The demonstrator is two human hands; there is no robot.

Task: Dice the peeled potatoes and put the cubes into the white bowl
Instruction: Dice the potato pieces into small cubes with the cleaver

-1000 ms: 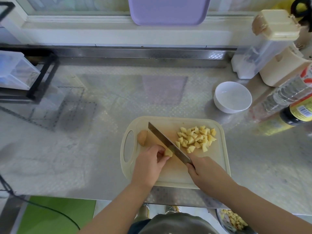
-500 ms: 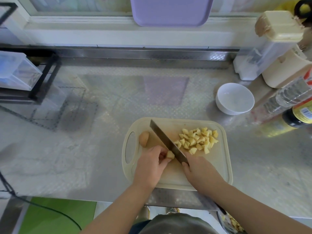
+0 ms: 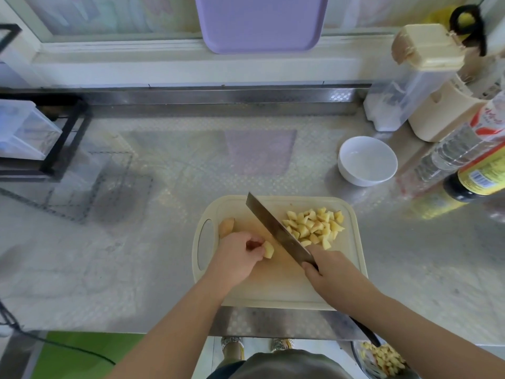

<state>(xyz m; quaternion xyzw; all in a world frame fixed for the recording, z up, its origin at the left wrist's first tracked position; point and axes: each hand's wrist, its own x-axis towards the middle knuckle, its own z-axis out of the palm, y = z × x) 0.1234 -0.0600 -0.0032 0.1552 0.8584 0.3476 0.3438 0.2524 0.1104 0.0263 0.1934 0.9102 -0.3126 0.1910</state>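
My right hand point(image 3: 328, 269) grips the cleaver point(image 3: 276, 228), now shifted off the cut against the cube pile point(image 3: 314, 228). Left hand point(image 3: 235, 258) pinches the remaining potato chunk point(image 3: 268, 249) on the cutting board point(image 3: 273, 285). White bowl point(image 3: 355, 179) unfilled.

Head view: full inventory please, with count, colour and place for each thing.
cutting board: one, cream, front centre of counter
potato cubes: one pile, yellow, board's right side
potato chunk: one, tan, beside board's handle hole
white bowl: one, white, beyond board's right corner
knife: one, steel, slanting over board
tray: one, purple, against the window
clear bottle: one, clear, far right
dark bottle: one, yellow-labelled, far right
left hand: one, pinching a yellow potato piece
right hand: one, gripping the knife
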